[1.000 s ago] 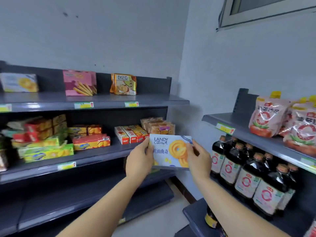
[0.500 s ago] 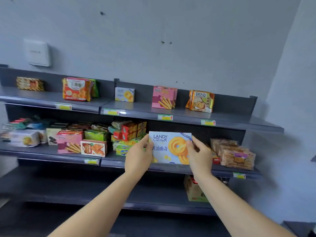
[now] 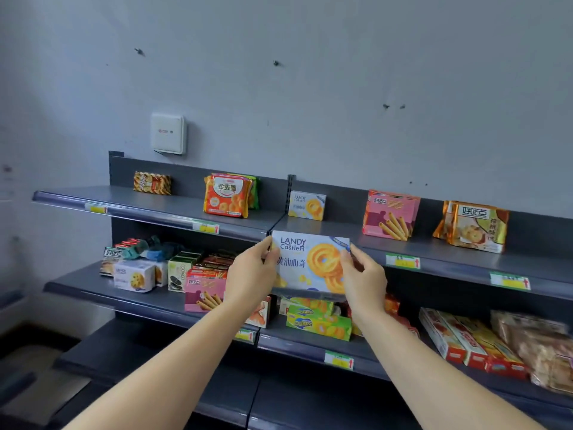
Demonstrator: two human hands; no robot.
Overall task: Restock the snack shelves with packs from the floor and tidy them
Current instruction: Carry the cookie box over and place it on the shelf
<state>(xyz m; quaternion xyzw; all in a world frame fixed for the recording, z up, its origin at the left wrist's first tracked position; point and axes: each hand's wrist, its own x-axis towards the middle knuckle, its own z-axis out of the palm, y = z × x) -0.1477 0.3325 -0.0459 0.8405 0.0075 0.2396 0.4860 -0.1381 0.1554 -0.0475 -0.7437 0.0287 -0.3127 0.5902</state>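
Note:
I hold a white Landy Castle cookie box (image 3: 310,263) upright in both hands, in front of the top shelf's (image 3: 173,209) front edge. My left hand (image 3: 251,277) grips its left side and my right hand (image 3: 364,279) grips its right side. A smaller matching Landy Castle box (image 3: 307,205) stands on the top shelf just behind and above the held one. The middle shelf (image 3: 102,294) below is crowded with snack boxes, partly hidden by my hands and the box.
On the top shelf stand a brown pack (image 3: 152,183), orange packs (image 3: 228,195), a pink stick-biscuit pack (image 3: 390,215) and an orange-gold pack (image 3: 471,226). Green boxes (image 3: 319,324) and red-white boxes (image 3: 465,342) lie on the middle shelf. A white wall unit (image 3: 169,133) hangs above.
My view has swung left and upward along the shelving. The box, still in both hands, has risen from middle-shelf height to the top shelf's edge.

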